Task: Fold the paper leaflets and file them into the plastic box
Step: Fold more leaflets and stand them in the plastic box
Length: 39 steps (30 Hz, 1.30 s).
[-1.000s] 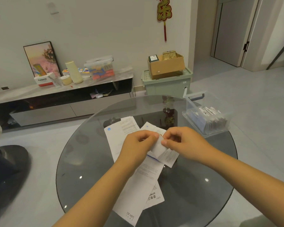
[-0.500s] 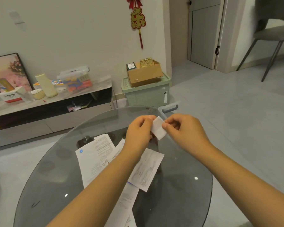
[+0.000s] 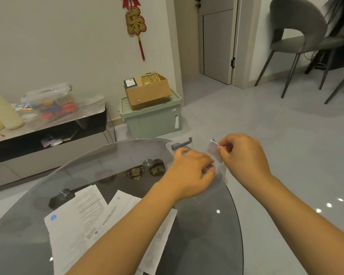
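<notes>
Right now we are at the filing end of one round, with most of the pile not yet touched. Our right hand (image 3: 244, 155) pinches a small folded leaflet (image 3: 213, 150) between thumb and curled fingers, holding it upright just above the clear plastic box (image 3: 179, 144), which stands at the far right edge of the round glass table (image 3: 111, 155). Our left hand (image 3: 191, 171) reaches down into the box with its fingers bent over what look like slips already filed there; the blur keeps us from telling whether it grips them or only presses them aside, so we cannot tell its hold for certain. We judge it is making a gap for the folded leaflet. The box is see-through and partly hidden behind both hands, so how many slips it contains cannot be counted, only that something dark and ribbed sits under the left fingertips. So the fold on this leaflet looks done, and its drop into the box is not yet made. What is left lies nearer to us than the box: several unfolded leaflets (image 3: 81, 219) spread flat and overlapping on the glass, to the left of the box and under our left forearm, one with a blue dot at its corner, another running off the near edge of the view. Each of those, as we read it, needs folding and filing, so the task seems well short of finished.
</notes>
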Each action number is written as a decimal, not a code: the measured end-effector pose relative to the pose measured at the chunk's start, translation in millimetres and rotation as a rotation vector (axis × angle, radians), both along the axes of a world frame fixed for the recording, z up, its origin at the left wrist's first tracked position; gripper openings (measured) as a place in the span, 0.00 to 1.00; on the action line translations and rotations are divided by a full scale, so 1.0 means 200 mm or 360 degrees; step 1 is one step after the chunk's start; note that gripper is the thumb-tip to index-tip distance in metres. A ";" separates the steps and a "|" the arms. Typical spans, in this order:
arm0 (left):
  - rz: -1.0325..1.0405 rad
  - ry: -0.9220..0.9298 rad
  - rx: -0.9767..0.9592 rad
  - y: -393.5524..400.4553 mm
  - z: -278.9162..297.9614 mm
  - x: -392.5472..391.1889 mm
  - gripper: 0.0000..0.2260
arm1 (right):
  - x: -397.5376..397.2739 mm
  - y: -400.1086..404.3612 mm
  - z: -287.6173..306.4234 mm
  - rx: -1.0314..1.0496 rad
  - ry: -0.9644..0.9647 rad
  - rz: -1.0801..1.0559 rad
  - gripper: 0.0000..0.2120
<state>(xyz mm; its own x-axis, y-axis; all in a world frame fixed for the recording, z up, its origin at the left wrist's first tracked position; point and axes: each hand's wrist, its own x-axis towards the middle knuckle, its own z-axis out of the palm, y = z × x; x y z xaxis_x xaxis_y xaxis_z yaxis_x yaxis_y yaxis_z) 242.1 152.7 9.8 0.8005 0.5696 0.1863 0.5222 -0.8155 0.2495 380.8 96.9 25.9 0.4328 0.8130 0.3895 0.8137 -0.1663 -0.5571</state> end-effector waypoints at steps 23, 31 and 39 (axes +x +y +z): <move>0.0025 0.0171 0.0356 0.01 -0.06 0.02 0.27 | -0.05 0.06 -0.08 0.0007 -0.0276 -0.0028 0.06; -0.0003 0.0311 0.0312 0.00 -0.04 0.02 0.36 | -0.05 0.06 -0.05 -0.0171 -0.0316 -0.0032 0.07; 0.0004 0.0093 0.0287 0.01 -0.08 0.01 0.29 | -0.04 0.05 -0.04 -0.0249 -0.0395 0.0030 0.08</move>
